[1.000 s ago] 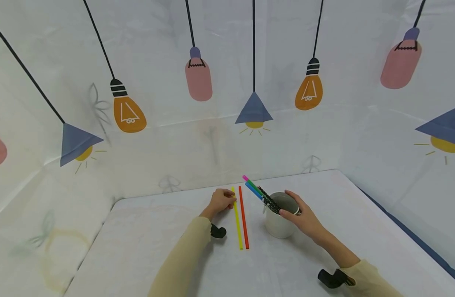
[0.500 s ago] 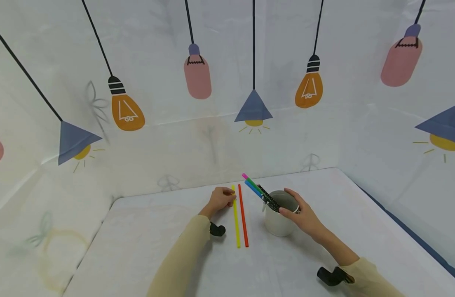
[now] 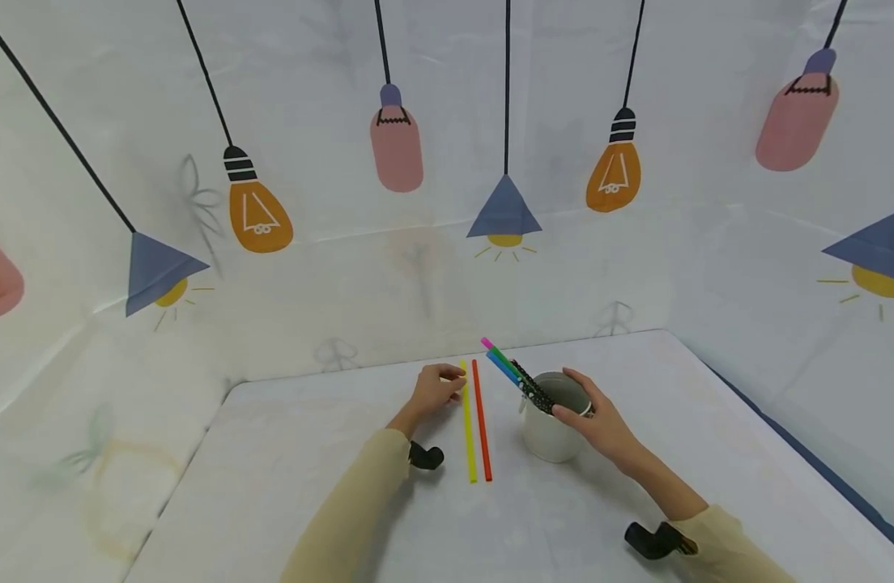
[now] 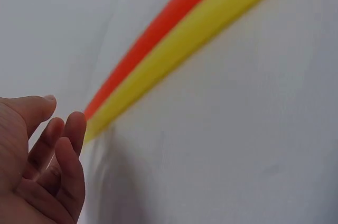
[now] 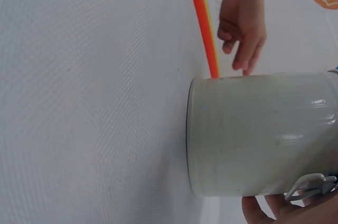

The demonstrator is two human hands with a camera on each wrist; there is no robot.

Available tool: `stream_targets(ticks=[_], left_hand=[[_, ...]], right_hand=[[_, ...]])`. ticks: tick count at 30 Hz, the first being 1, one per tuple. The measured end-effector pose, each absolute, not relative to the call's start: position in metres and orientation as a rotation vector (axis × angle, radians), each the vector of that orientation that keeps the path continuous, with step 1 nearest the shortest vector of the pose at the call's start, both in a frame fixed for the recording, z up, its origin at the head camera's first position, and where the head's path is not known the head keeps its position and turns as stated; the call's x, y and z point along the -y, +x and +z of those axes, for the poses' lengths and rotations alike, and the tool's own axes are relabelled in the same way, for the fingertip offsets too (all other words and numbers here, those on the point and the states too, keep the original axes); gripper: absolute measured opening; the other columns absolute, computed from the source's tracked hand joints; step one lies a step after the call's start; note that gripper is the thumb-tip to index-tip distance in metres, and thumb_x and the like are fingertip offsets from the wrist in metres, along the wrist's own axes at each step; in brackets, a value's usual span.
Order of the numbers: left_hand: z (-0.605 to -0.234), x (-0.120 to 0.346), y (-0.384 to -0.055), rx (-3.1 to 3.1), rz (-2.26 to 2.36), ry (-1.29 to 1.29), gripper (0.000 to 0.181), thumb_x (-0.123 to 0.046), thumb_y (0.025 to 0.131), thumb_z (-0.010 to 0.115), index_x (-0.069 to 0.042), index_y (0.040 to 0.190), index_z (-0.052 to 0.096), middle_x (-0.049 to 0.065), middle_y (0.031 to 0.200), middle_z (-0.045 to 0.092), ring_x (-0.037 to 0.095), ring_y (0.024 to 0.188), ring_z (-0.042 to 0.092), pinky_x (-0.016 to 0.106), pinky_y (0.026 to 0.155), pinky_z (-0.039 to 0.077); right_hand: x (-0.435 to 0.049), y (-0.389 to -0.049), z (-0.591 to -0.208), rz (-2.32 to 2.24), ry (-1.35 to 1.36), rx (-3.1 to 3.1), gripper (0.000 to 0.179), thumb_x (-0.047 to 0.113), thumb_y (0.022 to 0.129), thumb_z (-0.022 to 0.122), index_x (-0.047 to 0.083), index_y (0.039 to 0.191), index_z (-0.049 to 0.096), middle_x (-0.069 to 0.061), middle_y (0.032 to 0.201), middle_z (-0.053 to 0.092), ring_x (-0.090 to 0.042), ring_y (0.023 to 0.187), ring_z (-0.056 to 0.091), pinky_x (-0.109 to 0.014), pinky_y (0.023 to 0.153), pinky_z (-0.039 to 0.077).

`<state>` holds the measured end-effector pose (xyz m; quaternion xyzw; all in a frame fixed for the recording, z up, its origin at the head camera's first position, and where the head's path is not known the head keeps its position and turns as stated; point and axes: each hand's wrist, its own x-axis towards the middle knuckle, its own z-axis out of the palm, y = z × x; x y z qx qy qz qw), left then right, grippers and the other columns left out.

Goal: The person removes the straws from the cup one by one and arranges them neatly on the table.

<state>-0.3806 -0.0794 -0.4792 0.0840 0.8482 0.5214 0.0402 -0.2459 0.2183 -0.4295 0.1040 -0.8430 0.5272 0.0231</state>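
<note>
My left hand [image 3: 434,389] is at the far end of a yellow straw [image 3: 470,437] that lies on the table. Its thumb and fingers are parted with nothing between them, and the fingertips [image 4: 77,121] overlap the straw's end in the left wrist view. Just right of the yellow one lies a red straw [image 3: 482,425], nearly parallel. My right hand [image 3: 598,421] grips a small pale metal bucket [image 3: 549,437] by its rim, thumb in front and fingers round the far side. Leaning out of the bucket to the left are pink, green, blue and black white-dotted straws [image 3: 504,364].
The white-covered table [image 3: 272,470] meets a pale wall cloth [image 3: 308,291] printed with hanging lamps along its back edge. A dark strip [image 3: 819,461] runs along the right edge. Black wrist devices [image 3: 427,457] sit by both cuffs.
The near end of the yellow straw has shifted slightly left, away from the red one. My left fingers have loosened from the yellow straw. My right hand stays on the bucket.
</note>
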Motion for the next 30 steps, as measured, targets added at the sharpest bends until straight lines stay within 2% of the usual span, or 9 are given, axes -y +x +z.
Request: stream_targets(ticks=[8, 16, 23, 26, 30], left_hand=[[-0.457, 0.075, -0.354, -2.495, 1.779, 0.397, 0.025, -0.02, 0.095, 0.065, -0.006, 0.115, 0.068, 0.005, 0.102, 0.064, 0.018, 0.077, 0.068, 0.03, 0.066, 0.053], [-0.421, 0.068, -0.325, -2.39, 1.968, 0.52, 0.023, -0.018, 0.095, 0.064, -0.008, 0.116, 0.068, 0.003, 0.105, 0.065, 0.02, 0.083, 0.068, 0.051, 0.08, 0.053], [-0.391, 0.056, -0.296, -2.304, 2.076, 0.7, 0.027, -0.012, 0.094, 0.065, -0.006, 0.12, 0.065, 0.017, 0.114, 0.063, 0.032, 0.093, 0.066, 0.041, 0.08, 0.055], [-0.38, 0.05, -0.285, -2.258, 2.097, 0.711, 0.028, -0.007, 0.094, 0.065, -0.004, 0.122, 0.064, 0.017, 0.117, 0.062, 0.032, 0.098, 0.064, 0.037, 0.083, 0.054], [-0.36, 0.044, -0.265, -2.243, 2.078, 0.786, 0.026, 0.001, 0.092, 0.064, 0.002, 0.118, 0.064, 0.013, 0.113, 0.064, 0.028, 0.1, 0.064, 0.034, 0.082, 0.054]], right_hand=[[-0.208, -0.227, -0.406, 1.592, 0.39, 2.589, 0.068, 0.024, 0.095, 0.064, 0.005, 0.15, 0.029, -0.025, 0.151, 0.029, -0.047, 0.134, 0.029, -0.066, 0.098, 0.033], [-0.213, -0.235, -0.416, 1.57, 0.422, 2.56, 0.067, 0.022, 0.096, 0.063, 0.005, 0.151, 0.028, -0.026, 0.149, 0.031, -0.047, 0.132, 0.031, -0.067, 0.098, 0.032], [-0.222, -0.25, -0.44, 1.574, 0.409, 2.561, 0.069, 0.026, 0.096, 0.062, 0.014, 0.153, 0.025, -0.02, 0.153, 0.028, -0.043, 0.135, 0.031, -0.066, 0.098, 0.034], [-0.221, -0.248, -0.438, 1.592, 0.412, 2.553, 0.068, 0.024, 0.097, 0.062, 0.013, 0.153, 0.025, -0.022, 0.152, 0.029, -0.044, 0.134, 0.031, -0.065, 0.098, 0.034], [-0.216, -0.238, -0.423, 1.597, 0.427, 2.548, 0.067, 0.022, 0.097, 0.061, 0.006, 0.152, 0.026, -0.026, 0.15, 0.03, -0.046, 0.132, 0.033, -0.065, 0.097, 0.036]])
